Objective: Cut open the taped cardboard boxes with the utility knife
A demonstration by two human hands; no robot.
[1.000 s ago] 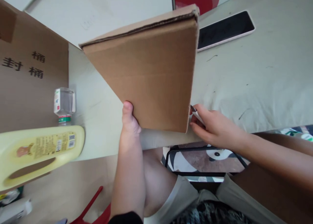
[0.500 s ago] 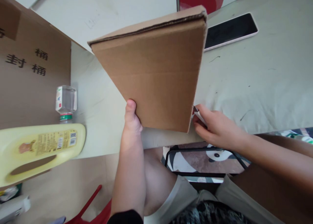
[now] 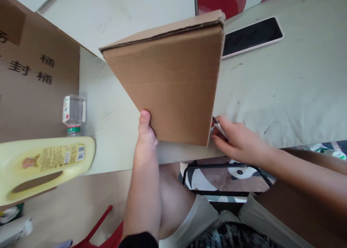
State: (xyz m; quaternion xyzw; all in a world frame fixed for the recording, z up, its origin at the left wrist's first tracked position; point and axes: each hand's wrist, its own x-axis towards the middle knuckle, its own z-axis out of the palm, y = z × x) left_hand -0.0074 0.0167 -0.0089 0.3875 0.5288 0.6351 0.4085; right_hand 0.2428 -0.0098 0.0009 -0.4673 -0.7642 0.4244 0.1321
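Note:
A brown cardboard box [image 3: 170, 81] stands tilted on the pale table [image 3: 284, 96] in front of me. My left hand [image 3: 146, 134] grips its lower left edge, thumb on the near face. My right hand [image 3: 235, 139] rests at the box's lower right corner and pinches a small white piece, perhaps tape or paper [image 3: 218, 127], against it. What lies inside the box is hidden.
A phone [image 3: 251, 36] lies screen-up at the back right. A large printed carton [image 3: 32, 81] fills the left side, with a clear plastic bottle [image 3: 73, 114] and a yellow jug [image 3: 40, 166] beside it. A stool with a panda cushion [image 3: 230, 175] sits under the table edge.
The view and box have shifted only slightly. Both hands keep the same hold at the box's lower corners.

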